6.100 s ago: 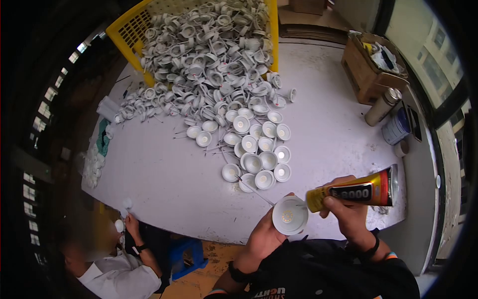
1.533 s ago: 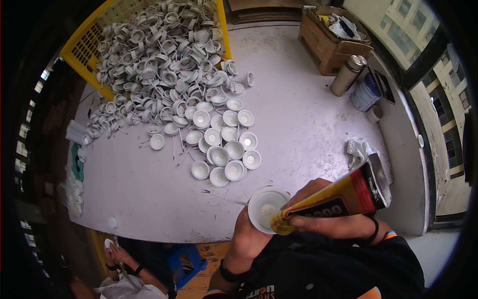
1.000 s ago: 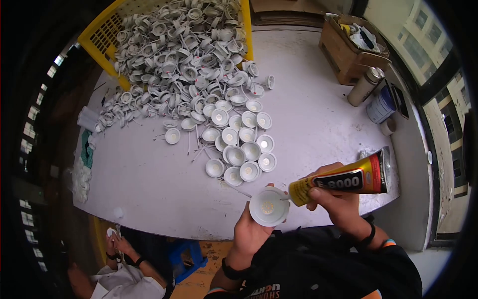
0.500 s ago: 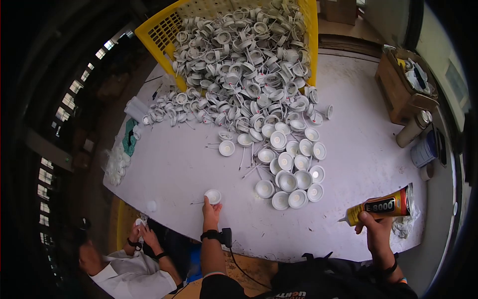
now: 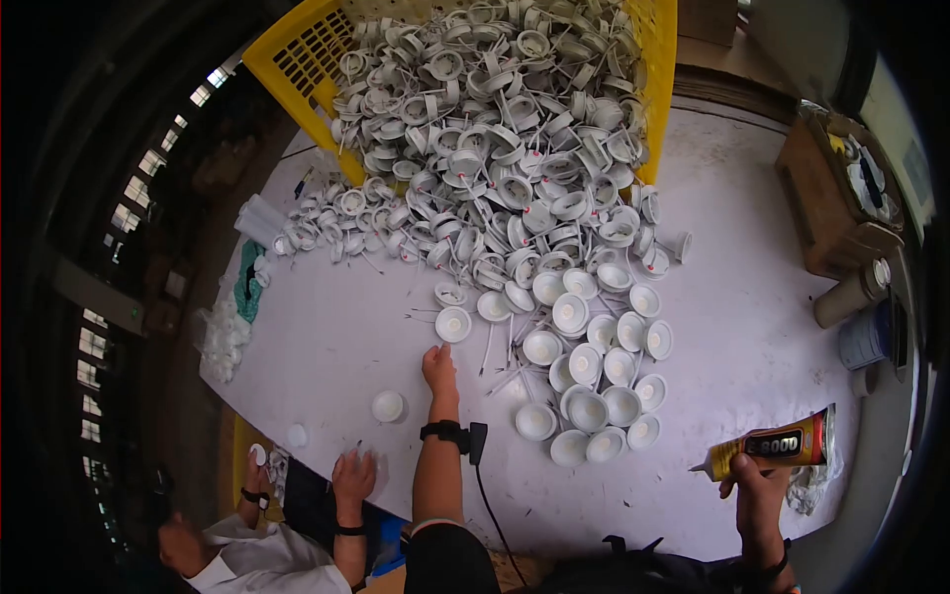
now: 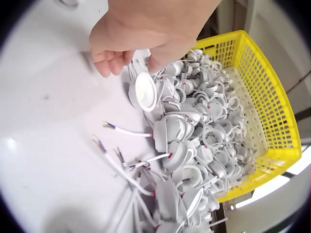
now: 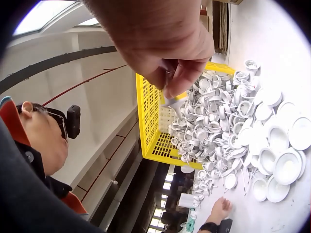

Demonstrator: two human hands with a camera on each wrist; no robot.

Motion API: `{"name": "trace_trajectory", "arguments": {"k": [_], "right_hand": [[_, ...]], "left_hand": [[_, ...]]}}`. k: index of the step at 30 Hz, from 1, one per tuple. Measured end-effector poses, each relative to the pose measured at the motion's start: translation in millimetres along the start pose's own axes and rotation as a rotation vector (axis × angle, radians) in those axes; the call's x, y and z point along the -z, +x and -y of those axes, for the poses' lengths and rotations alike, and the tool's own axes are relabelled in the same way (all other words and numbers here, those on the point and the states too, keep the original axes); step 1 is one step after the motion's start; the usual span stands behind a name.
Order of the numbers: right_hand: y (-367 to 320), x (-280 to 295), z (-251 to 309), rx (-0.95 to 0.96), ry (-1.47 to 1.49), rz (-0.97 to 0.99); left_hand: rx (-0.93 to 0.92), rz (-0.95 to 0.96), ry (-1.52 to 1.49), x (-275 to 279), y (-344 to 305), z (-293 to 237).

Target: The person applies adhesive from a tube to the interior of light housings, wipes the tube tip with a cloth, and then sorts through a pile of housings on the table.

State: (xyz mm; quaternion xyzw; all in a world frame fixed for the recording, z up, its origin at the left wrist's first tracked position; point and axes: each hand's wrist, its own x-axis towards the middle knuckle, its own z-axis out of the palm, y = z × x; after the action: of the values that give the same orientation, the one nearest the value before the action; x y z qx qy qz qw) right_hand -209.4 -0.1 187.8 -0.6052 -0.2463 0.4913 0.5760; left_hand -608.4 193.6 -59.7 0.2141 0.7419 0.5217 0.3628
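Note:
My left hand (image 5: 439, 368) reaches out over the table, fingers loosely bent and nothing between them. Just beyond its fingertips lies a round white downlight (image 5: 453, 324) with a wire. In the left wrist view, thumb and fingers are apart close above a downlight (image 6: 146, 91) at the pile's edge. A single downlight (image 5: 388, 405) lies face up nearer the table's front edge. On the right, my right hand (image 5: 760, 493) grips a yellow and black glue tube (image 5: 777, 445) marked 8000, its nozzle pointing left. In the right wrist view the fingers hide most of the tube.
A yellow crate (image 5: 661, 94) spills a large heap of wired downlights (image 5: 495, 148) onto the white table. Several face-up downlights (image 5: 588, 411) cluster at the centre. A seated person's hand (image 5: 353, 475) is at the front-left edge. A cardboard box (image 5: 831, 198) and flask (image 5: 851, 293) stand right.
My left hand has let go of the downlight it held, now on the table, and moved forward to another. The glue tube stays in my right hand. The seated person's hand has reached onto the table.

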Motion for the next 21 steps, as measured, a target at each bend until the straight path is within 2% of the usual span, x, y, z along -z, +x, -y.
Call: {"name": "trace_trajectory", "arguments": {"k": [2, 3, 5, 9, 11, 12, 14, 16, 18, 21], "right_hand": [[7.0, -1.8, -1.7, -0.018, -0.004, -0.001], [9.5, -2.9, -1.7, -0.007, -0.028, 0.009], [13.2, -4.8, -2.6, 0.011, -0.045, -0.001], [14.3, -2.1, -5.9, -0.034, 0.003, -0.019], [11.7, -2.7, -4.5, -0.046, 0.003, 0.0], [9.2, -2.8, -3.6, -0.048, 0.003, 0.001], [4.6, -2.4, -0.9, -0.02, 0.02, 0.01], [-1.5, 0.8, 2.5, -0.007, 0.025, 0.02], [-8.2, 7.3, 3.1, 0.025, 0.038, 0.056], [-21.0, 11.9, 9.6, 0.038, 0.055, 0.044]], "left_hand": [[-0.089, -0.09, 0.269, -18.6, 60.8, 40.3], [-0.087, -0.083, 0.269, -26.2, 56.5, 30.7], [-0.266, -0.223, 0.463, -37.7, 32.6, -2.4], [-0.255, -0.209, 0.628, -35.5, 35.6, -12.0], [0.112, 0.012, 0.374, -29.5, 37.5, -17.9], [0.112, 0.01, 0.375, -23.8, 31.6, -17.0], [0.258, 0.161, -0.058, -11.9, -1.0, -30.8], [0.291, 0.395, -0.446, 2.8, -34.7, -40.5], [0.365, 0.497, -0.589, 16.8, -83.9, -59.5], [0.391, 0.587, -0.62, 34.6, -157.3, -76.3]]}}
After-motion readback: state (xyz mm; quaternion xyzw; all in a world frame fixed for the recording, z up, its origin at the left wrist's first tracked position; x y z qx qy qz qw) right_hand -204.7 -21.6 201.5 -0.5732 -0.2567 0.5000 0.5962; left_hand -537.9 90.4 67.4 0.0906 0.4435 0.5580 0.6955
